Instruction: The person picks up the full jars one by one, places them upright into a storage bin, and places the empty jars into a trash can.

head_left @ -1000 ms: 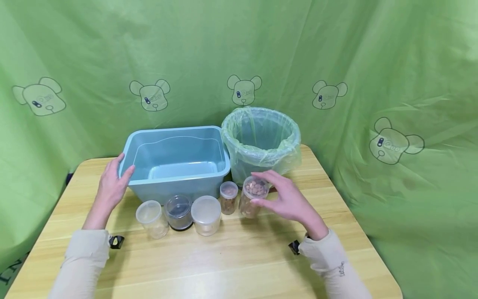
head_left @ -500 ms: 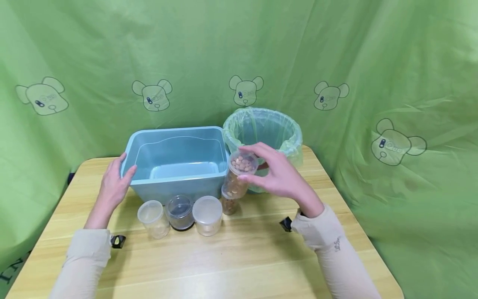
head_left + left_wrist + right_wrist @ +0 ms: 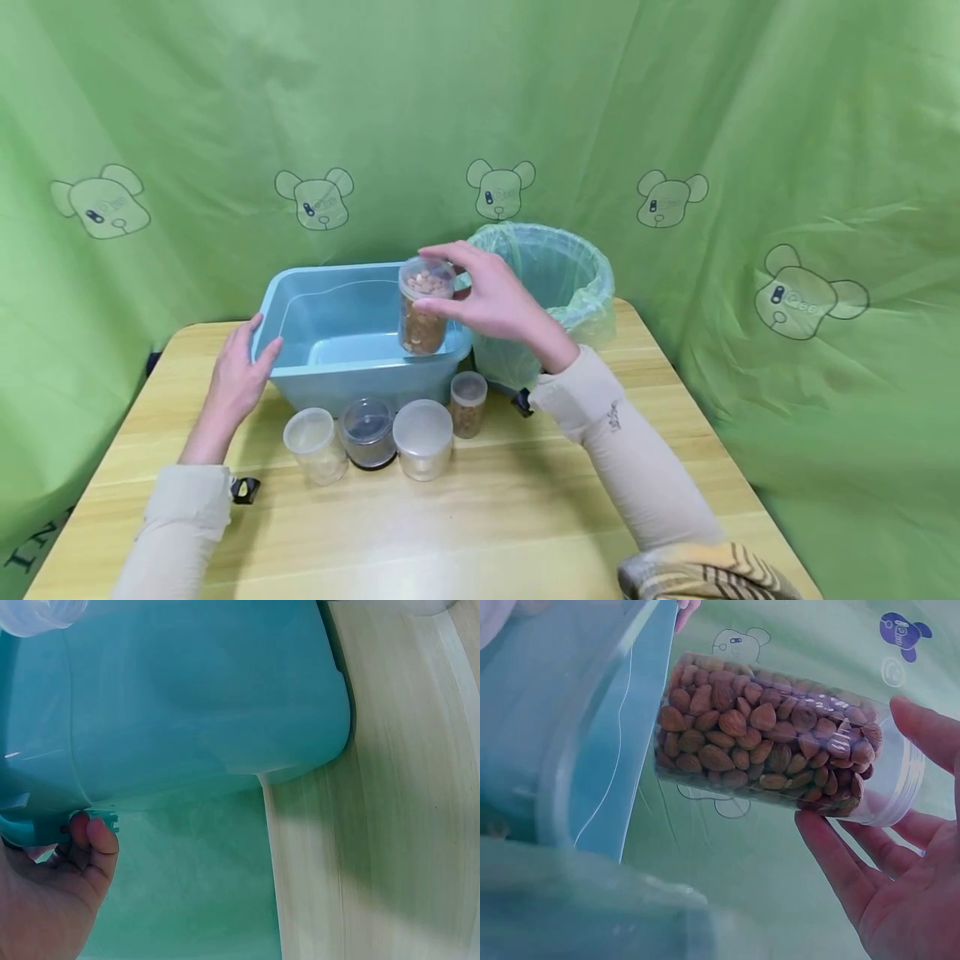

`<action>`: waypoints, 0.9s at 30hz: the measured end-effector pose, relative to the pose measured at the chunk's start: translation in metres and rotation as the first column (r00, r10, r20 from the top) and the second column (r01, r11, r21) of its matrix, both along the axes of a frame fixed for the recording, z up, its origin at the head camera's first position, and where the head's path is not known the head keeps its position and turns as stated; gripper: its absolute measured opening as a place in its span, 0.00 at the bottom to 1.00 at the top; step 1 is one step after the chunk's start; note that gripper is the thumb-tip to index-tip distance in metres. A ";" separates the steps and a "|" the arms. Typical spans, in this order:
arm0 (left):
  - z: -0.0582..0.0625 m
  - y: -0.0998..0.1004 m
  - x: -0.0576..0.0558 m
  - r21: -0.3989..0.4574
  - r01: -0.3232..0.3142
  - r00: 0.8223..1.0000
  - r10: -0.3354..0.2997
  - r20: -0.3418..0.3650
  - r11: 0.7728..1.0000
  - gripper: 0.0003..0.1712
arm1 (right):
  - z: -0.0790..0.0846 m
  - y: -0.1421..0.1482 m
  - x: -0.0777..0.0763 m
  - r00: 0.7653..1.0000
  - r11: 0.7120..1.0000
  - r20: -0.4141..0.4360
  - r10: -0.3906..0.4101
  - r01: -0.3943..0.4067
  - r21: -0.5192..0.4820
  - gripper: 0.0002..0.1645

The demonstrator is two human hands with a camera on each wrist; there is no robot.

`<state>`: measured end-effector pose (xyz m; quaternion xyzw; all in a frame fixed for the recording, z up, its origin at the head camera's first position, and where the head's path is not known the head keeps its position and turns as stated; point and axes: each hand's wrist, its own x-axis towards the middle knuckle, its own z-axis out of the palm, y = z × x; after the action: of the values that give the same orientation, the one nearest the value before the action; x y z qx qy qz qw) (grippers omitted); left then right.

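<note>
My right hand (image 3: 487,296) holds a clear jar of almonds (image 3: 423,321) by its lidded top, thumb on one side and fingers on the other. In the right wrist view the almonds fill most of the jar (image 3: 757,735), and the fingers wrap its lid end. It hangs over the right part of a blue plastic tub (image 3: 360,379). At the tub's left end my left hand (image 3: 238,375) grips the rim. The left wrist view has those fingers curled at the tub's edge, beside its smooth outer wall (image 3: 202,697).
In front of the tub stand a clear jar (image 3: 316,454), a dark-looking jar (image 3: 367,437), a wide jar with a frosted lid (image 3: 423,442) and a small jar with brown contents (image 3: 468,412). A bin with a green liner (image 3: 510,358) is right of the tub. Green curtain hangs behind.
My right hand has lifted the almond jar off the table and carried it left, over the small jar, to above the tub. The left hand stays at the tub's rim.
</note>
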<state>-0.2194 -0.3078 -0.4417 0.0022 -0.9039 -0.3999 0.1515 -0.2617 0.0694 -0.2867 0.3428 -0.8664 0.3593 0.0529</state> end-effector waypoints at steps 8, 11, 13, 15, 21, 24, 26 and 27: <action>0.000 -0.002 0.000 -0.001 -0.004 1.000 0.004 0.001 1.000 0.42 | 0.011 -0.046 -0.031 1.000 1.000 0.015 -0.026 0.025 0.019 0.41; 0.000 -0.003 -0.001 -0.001 -0.001 1.000 0.001 0.002 1.000 0.42 | 0.010 -0.064 -0.046 0.999 0.999 0.026 -0.032 0.032 0.026 0.42; -0.001 -0.003 -0.001 0.001 0.001 1.000 -0.001 0.005 1.000 0.42 | 0.008 -0.076 -0.056 0.999 0.999 0.033 -0.029 0.028 0.031 0.43; -0.002 -0.002 -0.002 0.001 0.002 1.000 -0.002 0.009 1.000 0.42 | 0.004 -0.088 -0.066 0.999 0.999 0.044 -0.029 0.027 0.040 0.44; -0.005 -0.002 -0.001 0.000 -0.003 1.000 0.003 -0.002 1.000 0.42 | -0.008 -0.119 -0.087 0.997 0.997 0.077 -0.024 0.019 0.073 0.44; -0.005 -0.002 -0.002 0.001 -0.002 1.000 0.002 -0.009 1.000 0.42 | -0.012 -0.131 -0.096 0.996 0.995 0.086 -0.023 0.014 0.098 0.43; -0.005 -0.002 -0.002 0.002 -0.002 1.000 0.002 -0.012 1.000 0.42 | -0.015 -0.137 -0.102 0.995 0.994 0.100 -0.018 0.007 0.108 0.43; -0.005 -0.002 -0.003 0.002 -0.002 1.000 0.002 -0.015 1.000 0.42 | -0.016 -0.140 -0.104 0.994 0.994 0.111 -0.015 0.002 0.112 0.43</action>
<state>-0.2222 -0.3096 -0.4471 0.0004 -0.9023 -0.4009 0.1588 -0.3661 -0.0705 -0.3025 0.3209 -0.8882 0.3285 -0.0134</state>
